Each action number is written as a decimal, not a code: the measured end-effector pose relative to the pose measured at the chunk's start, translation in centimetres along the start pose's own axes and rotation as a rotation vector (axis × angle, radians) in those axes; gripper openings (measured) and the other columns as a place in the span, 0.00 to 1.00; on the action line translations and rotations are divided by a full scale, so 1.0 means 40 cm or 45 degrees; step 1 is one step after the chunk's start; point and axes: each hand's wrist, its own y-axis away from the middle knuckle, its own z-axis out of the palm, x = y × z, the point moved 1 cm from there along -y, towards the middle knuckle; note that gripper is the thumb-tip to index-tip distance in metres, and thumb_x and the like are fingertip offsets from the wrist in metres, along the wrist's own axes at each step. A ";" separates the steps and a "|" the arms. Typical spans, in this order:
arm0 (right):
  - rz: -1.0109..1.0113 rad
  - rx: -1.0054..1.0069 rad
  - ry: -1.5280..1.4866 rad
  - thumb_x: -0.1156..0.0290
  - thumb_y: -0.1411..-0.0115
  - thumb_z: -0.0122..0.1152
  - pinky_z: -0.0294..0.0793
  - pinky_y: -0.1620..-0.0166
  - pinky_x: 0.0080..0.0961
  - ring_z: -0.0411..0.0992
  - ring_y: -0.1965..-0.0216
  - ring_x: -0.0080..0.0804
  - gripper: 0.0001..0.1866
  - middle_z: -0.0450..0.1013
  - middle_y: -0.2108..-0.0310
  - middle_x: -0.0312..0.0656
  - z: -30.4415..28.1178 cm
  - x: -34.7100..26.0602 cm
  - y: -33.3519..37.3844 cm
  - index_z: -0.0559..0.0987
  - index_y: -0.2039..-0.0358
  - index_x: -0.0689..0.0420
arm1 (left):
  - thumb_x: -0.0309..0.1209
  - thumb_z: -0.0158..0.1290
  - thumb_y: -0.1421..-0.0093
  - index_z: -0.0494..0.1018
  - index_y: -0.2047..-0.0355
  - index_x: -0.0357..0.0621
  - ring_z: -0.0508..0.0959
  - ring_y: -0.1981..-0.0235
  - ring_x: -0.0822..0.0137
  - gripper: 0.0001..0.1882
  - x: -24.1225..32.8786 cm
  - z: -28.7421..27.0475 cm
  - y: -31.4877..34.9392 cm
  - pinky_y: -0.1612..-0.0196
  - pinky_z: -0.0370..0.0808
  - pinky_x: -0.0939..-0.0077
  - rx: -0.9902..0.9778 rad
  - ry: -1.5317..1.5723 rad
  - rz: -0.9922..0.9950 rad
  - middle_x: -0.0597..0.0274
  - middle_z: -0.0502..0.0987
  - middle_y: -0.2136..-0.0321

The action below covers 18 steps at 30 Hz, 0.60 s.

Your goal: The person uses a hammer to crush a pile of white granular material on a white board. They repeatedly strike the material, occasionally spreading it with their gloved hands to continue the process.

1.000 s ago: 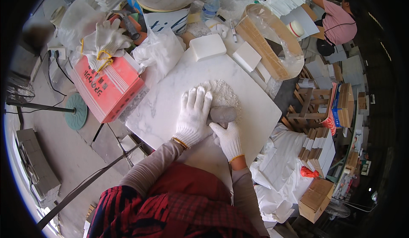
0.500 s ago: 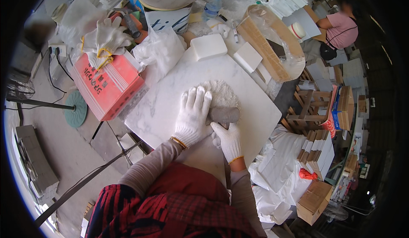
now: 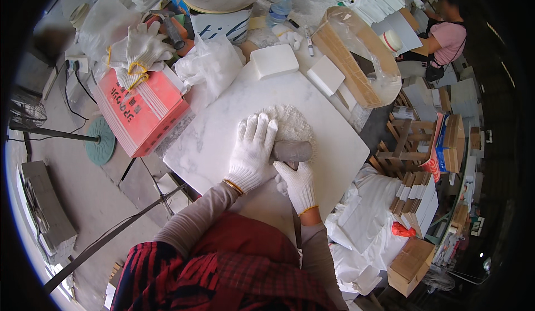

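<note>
My left hand (image 3: 252, 152), in a white knit glove, lies flat with its fingers stretched out on a pale marble slab (image 3: 209, 138). Its fingertips reach the edge of a mound of white powder (image 3: 290, 122). Across the near side of the mound lies a grey-brown rounded block (image 3: 293, 151), which looks like a mallet head. Just below it is my gloved right hand (image 3: 301, 184), its thumb pointing toward the left hand and its fingers curled under. Whatever handle it grips is mostly hidden.
Beyond the slab are a white block (image 3: 274, 61), a crumpled plastic bag (image 3: 209, 68) and an open cardboard box (image 3: 356, 54). A red box (image 3: 142, 110) with gloves on top stands left. At the far right sits a person in a pink shirt (image 3: 447, 42).
Both my hands and the grey-brown block have stayed almost in place. At the far right, the person in pink has shifted posture, with an arm now reaching forward.
</note>
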 end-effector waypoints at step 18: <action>-0.026 0.035 -0.283 0.70 0.36 0.69 0.65 0.81 0.18 0.68 0.84 0.20 0.09 0.74 0.78 0.37 -0.019 -0.033 0.054 0.76 0.60 0.57 | 0.49 0.65 0.54 0.61 0.35 0.33 0.59 0.31 0.37 0.51 0.001 -0.001 0.000 0.28 0.53 0.41 -0.044 -0.002 -0.019 0.36 0.62 0.35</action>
